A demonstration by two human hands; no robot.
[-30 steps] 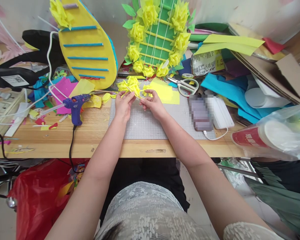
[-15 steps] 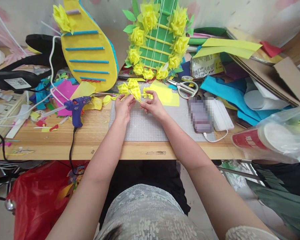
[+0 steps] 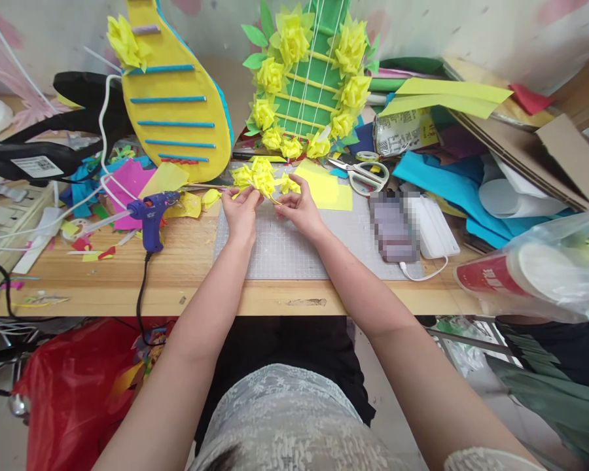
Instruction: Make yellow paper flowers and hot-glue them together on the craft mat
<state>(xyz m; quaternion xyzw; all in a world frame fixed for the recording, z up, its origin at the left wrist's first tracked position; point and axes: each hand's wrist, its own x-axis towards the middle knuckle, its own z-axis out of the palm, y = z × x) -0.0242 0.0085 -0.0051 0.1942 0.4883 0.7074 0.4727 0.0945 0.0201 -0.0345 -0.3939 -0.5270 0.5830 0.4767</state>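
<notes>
My left hand (image 3: 240,209) pinches a thin piece of yellow paper (image 3: 273,199) above the grey cutting mat (image 3: 294,252). On its other side, the fingertips of my right hand (image 3: 299,210) close on the same paper, with the index finger raised. Just behind my fingers sit several yellow paper flowers (image 3: 262,171), close enough that I cannot tell whether the paper is joined to one. Flat yellow paper sheets (image 3: 328,190) lie to the right of my right hand.
A purple glue gun (image 3: 151,219) stands at left. Behind are a yellow instrument-shaped board (image 3: 181,108) and a green one (image 3: 309,85) trimmed with yellow flowers. Scissors (image 3: 366,175), a phone (image 3: 394,229), a white power bank (image 3: 430,226) and a bagged cup (image 3: 510,271) are on the right.
Both hands stay close together over the mat with small finger movements. The yellow paper between them shows a little more as a curved strip. The view has shifted slightly.
</notes>
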